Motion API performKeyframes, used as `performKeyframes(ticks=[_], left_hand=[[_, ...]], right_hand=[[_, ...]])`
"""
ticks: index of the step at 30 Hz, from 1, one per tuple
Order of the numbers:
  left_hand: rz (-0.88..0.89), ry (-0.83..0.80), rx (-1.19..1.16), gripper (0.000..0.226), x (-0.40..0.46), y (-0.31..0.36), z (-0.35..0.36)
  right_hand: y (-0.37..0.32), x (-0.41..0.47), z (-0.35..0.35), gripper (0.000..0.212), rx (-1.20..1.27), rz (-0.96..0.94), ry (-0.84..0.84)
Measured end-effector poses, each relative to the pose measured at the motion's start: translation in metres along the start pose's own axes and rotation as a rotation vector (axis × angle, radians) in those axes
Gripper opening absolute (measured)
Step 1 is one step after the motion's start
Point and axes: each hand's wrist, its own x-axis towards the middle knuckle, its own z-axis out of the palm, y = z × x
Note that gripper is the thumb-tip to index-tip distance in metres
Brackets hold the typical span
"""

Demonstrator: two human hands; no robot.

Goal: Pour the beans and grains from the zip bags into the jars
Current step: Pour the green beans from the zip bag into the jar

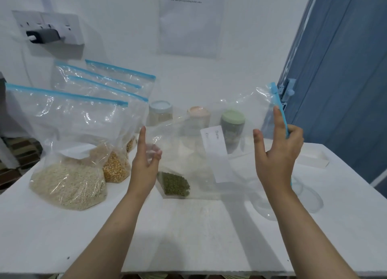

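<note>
**Nearly empty bag held sideways over the tabletop**

A clear zip bag point(201, 153) with a few green beans point(175, 183) in its low corner hangs between both hands. The left hand point(144, 163) pinches its bottom edge in closed fingers; the right hand point(278, 151) grips the blue zip strip point(279, 109). Beyond the fingers stand three lidded jars point(232, 128). Left of the left hand, filled bags point(69, 153) stand on the white tabletop point(188, 236).

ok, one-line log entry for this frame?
held: zip bag, sideways, few green beans left | left hand: bottom corner | right hand: zipper edge | three jars: lidded
</note>
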Motion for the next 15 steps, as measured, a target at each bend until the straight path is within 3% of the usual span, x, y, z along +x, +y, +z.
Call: performKeyframes(ticks=[15], left_hand=[[0.197,-0.025,0.037,0.074,0.058,0.097,0.023]], right_hand=[[0.024,0.028,-0.02,0.06,0.322,0.165,-0.039]])
